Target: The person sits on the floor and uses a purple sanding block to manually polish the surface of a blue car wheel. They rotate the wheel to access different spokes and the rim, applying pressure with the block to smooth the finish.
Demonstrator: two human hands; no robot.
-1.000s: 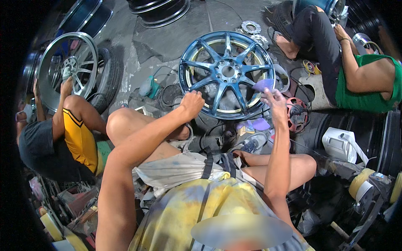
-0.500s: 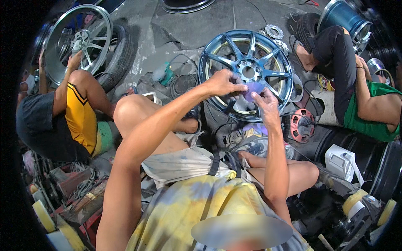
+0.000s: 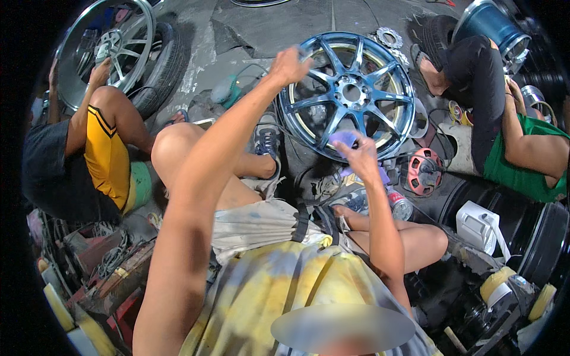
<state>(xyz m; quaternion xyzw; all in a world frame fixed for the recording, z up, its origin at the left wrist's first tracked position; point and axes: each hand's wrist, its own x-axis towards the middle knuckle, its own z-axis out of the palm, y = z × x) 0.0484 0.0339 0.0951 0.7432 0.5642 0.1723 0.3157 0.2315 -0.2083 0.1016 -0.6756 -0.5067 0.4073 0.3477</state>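
A blue multi-spoke wheel rim (image 3: pixel 353 92) lies face up on the floor in front of me. My left hand (image 3: pixel 290 66) is at its upper left edge, fingers bent toward the metal; they are blurred, and I cannot tell whether they grip it. Pinched in my right hand (image 3: pixel 363 159) is a thin purple sanding disc (image 3: pixel 341 140), above the rim's near edge. More purple sheets (image 3: pixel 375 175) lie just beneath that hand.
A teal power sander (image 3: pixel 227 94) rests left of the rim, a red one (image 3: pixel 423 172) at its right, with cords around. Left, a person in yellow shorts (image 3: pixel 107 160) holds a silver wheel (image 3: pixel 113 53); another in green (image 3: pixel 537 148) sits right. A can (image 3: pixel 399 204) stands near my leg.
My left hand has let go of the purple disc and moved up and left to the rim's edge. The right hand keeps the disc, now slightly nearer me and to the left.
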